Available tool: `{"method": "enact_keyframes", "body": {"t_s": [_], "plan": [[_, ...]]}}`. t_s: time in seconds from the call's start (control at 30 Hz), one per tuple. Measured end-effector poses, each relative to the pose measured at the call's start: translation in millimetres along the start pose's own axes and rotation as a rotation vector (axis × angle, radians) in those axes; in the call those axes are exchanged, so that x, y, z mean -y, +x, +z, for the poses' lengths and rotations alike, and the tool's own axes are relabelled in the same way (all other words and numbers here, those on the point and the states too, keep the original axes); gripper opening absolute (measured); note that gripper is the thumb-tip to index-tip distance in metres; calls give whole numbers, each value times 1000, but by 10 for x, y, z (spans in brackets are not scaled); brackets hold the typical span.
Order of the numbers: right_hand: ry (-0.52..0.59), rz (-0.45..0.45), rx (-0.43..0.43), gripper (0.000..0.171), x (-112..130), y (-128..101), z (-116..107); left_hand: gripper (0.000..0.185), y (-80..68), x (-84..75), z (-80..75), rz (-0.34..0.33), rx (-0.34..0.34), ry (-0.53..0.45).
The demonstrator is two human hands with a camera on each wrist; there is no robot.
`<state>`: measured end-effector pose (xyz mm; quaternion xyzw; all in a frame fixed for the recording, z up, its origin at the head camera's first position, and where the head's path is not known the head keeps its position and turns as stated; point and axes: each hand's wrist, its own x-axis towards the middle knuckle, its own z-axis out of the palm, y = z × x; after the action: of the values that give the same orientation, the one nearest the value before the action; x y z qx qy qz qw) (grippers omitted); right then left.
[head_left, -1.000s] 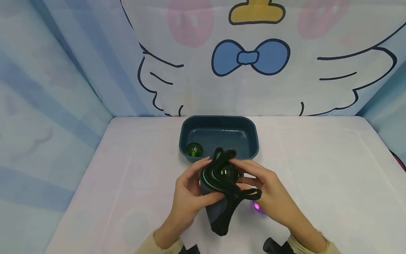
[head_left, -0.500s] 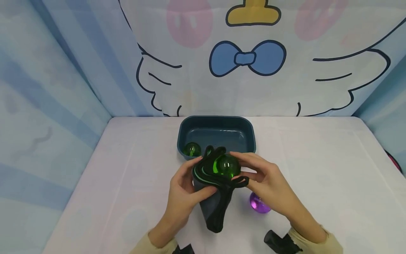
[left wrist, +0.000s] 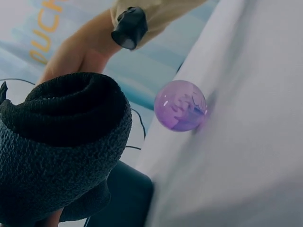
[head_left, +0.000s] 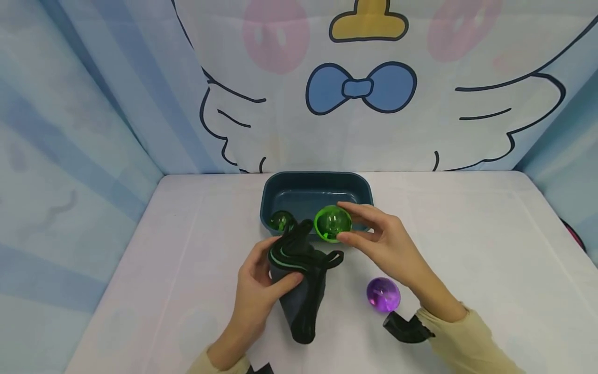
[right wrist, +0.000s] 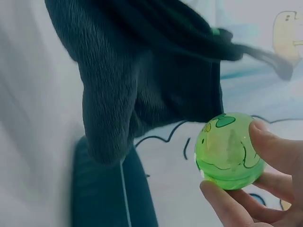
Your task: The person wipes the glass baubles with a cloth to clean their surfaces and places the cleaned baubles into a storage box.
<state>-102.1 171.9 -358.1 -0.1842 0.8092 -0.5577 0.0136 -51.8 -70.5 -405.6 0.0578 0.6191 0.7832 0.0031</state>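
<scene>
Right hand (head_left: 380, 239) pinched a green ball (head_left: 333, 224) between thumb and fingertips (right wrist: 270, 142), clamped on it, held in the air just above the near rim of the tray (head_left: 364, 189). The wrist view showed the same green ball (right wrist: 229, 151) clear of the pouch, thumb below, fingers on its right side.

Left hand (head_left: 261, 283) gripped a dark pouch (head_left: 299, 291) near its mouth, fingers curled round the cloth, thumb across the front. The pouch had a teal line along its opening and black drawstring loops (head_left: 331, 257) sticking out to the right. Its tip rested on the surface (head_left: 467, 234), body tilted up toward the tray. In the left wrist view the pouch (left wrist: 61, 142) filled the left side, knit texture plain.

A second green ball (head_left: 282, 221) lay in the tray's left near corner. A purple ball (head_left: 383, 294) sat on the surface just right of the pouch, below the right wrist, touching neither hand; same purple ball (left wrist: 181, 105) showed in the left wrist view. Cream sleeve (head_left: 462, 340) and a black wrist mount (head_left: 404, 328) on the right arm. Cartoon backdrop with a blue bow (head_left: 361, 88) stood behind.
</scene>
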Motion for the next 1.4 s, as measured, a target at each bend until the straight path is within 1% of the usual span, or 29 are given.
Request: {"method": "enact_keyframes", "body": {"t_s": [0.07,0.2,0.47,0.63,0.83,1.03,1.17,1.4], "plan": [[-23,22,-3,55,-29,53,-2,67,-12,5,-19,-3,-12,8],[-27,52,7,54,-80,153,8,65,-34,8,-55,-19,-29,21],[-75,98,19,54,-173,329,68,66,-59,19,-102,-48,-35,25],[-127,95,12,55,-268,435,127,65,-73,29,-121,-60,-36,22],[-168,109,25,56,-357,543,220,66,-100,51,-136,-69,-33,17],[-206,69,13,56,-427,587,270,66,-112,82,-134,-76,1,24],[-248,69,33,56,-487,635,300,65,-125,95,-133,-93,-10,29],[-358,89,71,55,-586,702,320,65,-145,120,-135,-119,-17,20]]}}
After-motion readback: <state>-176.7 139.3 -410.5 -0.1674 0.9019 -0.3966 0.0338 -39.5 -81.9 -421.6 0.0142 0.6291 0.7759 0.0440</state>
